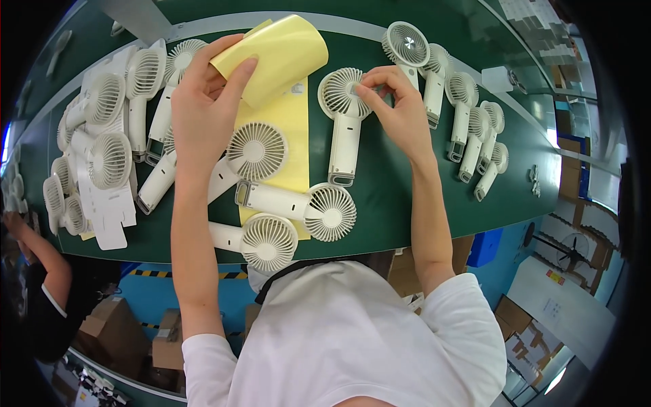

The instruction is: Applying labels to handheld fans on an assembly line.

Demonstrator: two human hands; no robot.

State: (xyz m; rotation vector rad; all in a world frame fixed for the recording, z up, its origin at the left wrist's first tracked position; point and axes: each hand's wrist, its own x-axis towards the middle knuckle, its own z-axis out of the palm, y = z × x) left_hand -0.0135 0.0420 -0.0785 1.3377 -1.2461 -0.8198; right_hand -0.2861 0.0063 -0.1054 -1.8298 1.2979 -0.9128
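Note:
My left hand (203,102) grips the curled end of a yellow backing sheet (281,57) that runs down the green belt (386,197) under some fans. My right hand (400,102) has its fingertips pinched on the round grille of a white handheld fan (342,129) lying on the belt, handle toward me. Three more white fans (271,203) lie on and beside the yellow sheet, close to my body.
Several white fans (468,115) lie in a row at the right of the belt. More fans and white cardboard inserts (108,156) crowd the left. Another person's arm (41,251) is at the left edge. Cardboard boxes (115,332) stand on the floor below.

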